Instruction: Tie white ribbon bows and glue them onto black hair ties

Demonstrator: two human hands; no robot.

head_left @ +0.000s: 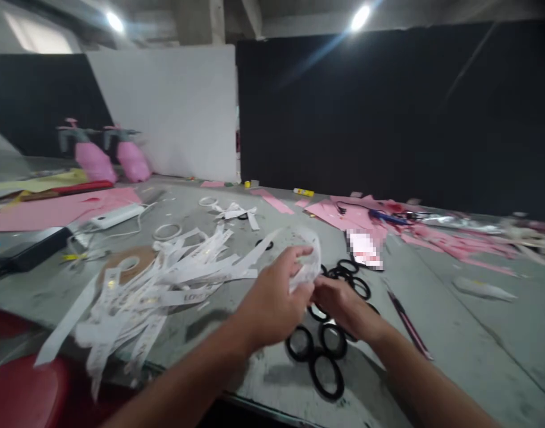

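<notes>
- White, sheer ribbon loop [316, 255] is held up above the grey table [482, 351], curled between the thumb and fingers of the left hand [272, 300]; if pinched too loosely, it could be let slip or twisted
- Fingertips of the right hand [346, 306] are drawn together at its lower edge; whether anything is gripped there cannot be told, so the loop might be creased if pulled unevenly
- Glossy black rings [326, 375] lie beneath and beside both hands, and could be scattered if brushed by a wrist
- Printed white ribbon strips [165, 297] are heaped at the left, some hanging over the near edge; by a snagged strip, the tangled heap could be dragged off
- The slim dark-and-pink stick [409, 324] could be knocked by the right forearm
</notes>
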